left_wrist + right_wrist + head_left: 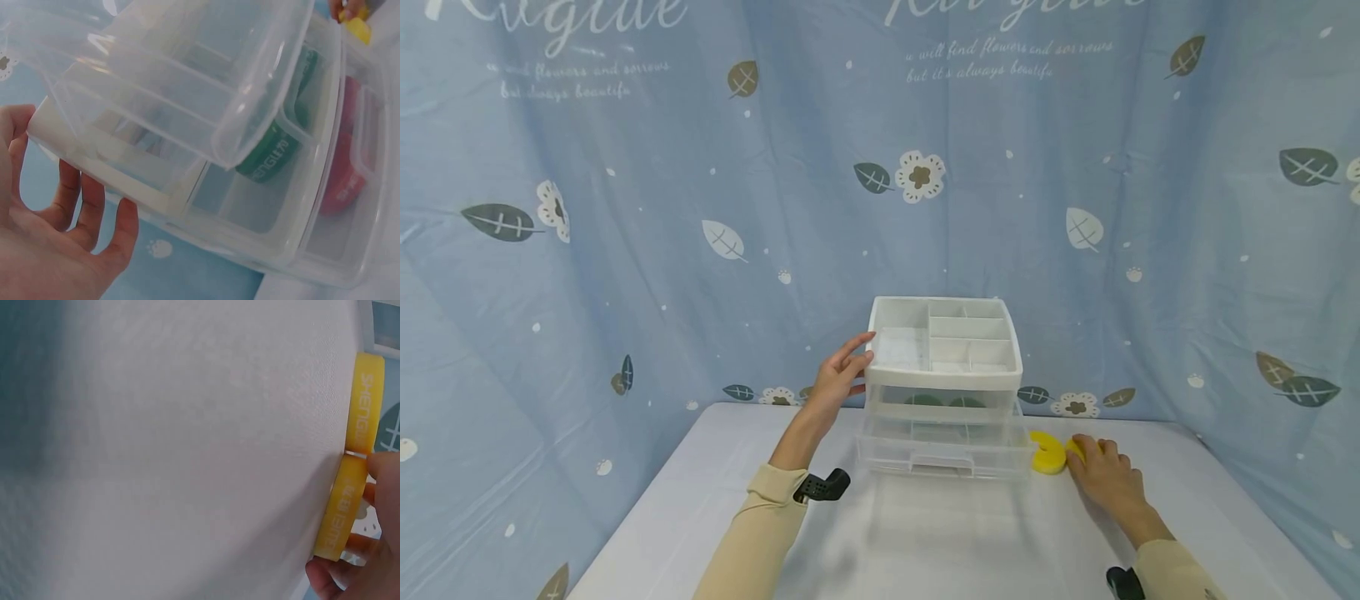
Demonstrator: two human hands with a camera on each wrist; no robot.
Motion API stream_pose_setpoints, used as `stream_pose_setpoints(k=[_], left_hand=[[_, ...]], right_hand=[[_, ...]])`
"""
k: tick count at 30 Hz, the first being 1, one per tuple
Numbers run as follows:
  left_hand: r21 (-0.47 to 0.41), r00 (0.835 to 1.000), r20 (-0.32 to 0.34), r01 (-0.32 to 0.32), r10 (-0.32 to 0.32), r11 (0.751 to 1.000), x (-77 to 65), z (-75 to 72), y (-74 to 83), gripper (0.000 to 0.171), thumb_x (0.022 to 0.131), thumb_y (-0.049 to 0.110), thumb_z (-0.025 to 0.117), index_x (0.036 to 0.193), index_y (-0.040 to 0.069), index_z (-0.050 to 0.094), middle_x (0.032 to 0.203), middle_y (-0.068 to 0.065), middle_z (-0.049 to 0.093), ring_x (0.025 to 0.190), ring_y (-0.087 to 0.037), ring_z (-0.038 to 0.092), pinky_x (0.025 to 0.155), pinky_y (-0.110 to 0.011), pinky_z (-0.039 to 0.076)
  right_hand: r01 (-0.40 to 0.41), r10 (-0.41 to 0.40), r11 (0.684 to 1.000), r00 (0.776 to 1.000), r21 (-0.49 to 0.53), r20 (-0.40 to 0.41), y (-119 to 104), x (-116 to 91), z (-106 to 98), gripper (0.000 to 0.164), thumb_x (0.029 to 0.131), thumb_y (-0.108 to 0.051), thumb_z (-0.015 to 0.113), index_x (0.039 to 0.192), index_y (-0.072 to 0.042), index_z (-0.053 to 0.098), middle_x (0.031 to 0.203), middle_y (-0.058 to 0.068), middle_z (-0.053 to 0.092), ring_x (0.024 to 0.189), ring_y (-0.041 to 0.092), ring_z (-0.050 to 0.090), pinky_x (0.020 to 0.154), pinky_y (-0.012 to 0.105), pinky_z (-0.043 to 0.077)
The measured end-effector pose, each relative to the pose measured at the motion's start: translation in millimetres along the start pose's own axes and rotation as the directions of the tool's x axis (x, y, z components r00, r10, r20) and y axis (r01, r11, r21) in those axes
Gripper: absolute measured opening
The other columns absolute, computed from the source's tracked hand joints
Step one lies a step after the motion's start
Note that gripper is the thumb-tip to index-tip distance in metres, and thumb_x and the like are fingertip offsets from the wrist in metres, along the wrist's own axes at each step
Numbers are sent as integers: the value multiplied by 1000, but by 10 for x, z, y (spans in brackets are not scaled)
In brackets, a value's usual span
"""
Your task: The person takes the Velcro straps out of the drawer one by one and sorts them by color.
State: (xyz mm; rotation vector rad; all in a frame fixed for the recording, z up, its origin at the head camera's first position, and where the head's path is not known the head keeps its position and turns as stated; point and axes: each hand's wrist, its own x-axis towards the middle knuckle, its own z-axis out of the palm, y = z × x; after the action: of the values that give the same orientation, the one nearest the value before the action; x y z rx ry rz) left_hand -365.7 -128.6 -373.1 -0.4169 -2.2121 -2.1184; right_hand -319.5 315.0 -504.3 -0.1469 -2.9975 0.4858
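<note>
My left hand (pixel 829 385) rests against the upper left side of a white drawer organizer (pixel 943 381), its fingers spread and loosely bent at the rim. A clear drawer (pixel 880 457) is pulled out toward me, with nothing visible inside. Through the clear drawer fronts in the left wrist view, a green roll (pixel 265 159) and a red roll (pixel 342 181) show. Right of the organizer, my right hand (pixel 1108 477) grips a yellow tape roll (pixel 340 509) standing on edge. A second yellow roll (pixel 1048 454) with the same printed lettering stands beside it, close to the organizer.
The organizer's top tray is divided into several compartments. All stands on a white-covered table (pixel 722 475). Behind it hangs a blue patterned curtain (pixel 820 233), near the table's back edge. A black device (pixel 823 485) is strapped on my left wrist.
</note>
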Motion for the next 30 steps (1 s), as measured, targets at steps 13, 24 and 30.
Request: stream_pose_setpoints(k=[13,24,30], left_hand=[[-3,999,40,6,-5,1000,-88,13,169,41,101,33,57,141,37,51,98,4,60,97,-12,64,97,-44,53],[-9,999,37,18,-17,1000,-68,-8,133,41,101,33,56,141,38,51,98,4,59,97,-12,64,97,-43,53],[-6,1000,15,-2,2,1000,11,-15,-8,40,99,39,58,138,42,52,103,2,60,100,-15,63,98,-45,53]], right_hand=[[43,-43,999,999,30,31,-25,-25,-79,57,102,-33,45,144,5,39,145,42,29,131,63,28,97,78,30],[93,-86,991,993,96,-75,-242,-140,-211,49,97,-35,58,129,3,59,129,32,57,114,55,53,87,71,43],[174,-160,971,983,165,-96,-507,-318,-342,40,96,-38,61,116,-4,71,113,19,71,103,43,65,79,56,53]])
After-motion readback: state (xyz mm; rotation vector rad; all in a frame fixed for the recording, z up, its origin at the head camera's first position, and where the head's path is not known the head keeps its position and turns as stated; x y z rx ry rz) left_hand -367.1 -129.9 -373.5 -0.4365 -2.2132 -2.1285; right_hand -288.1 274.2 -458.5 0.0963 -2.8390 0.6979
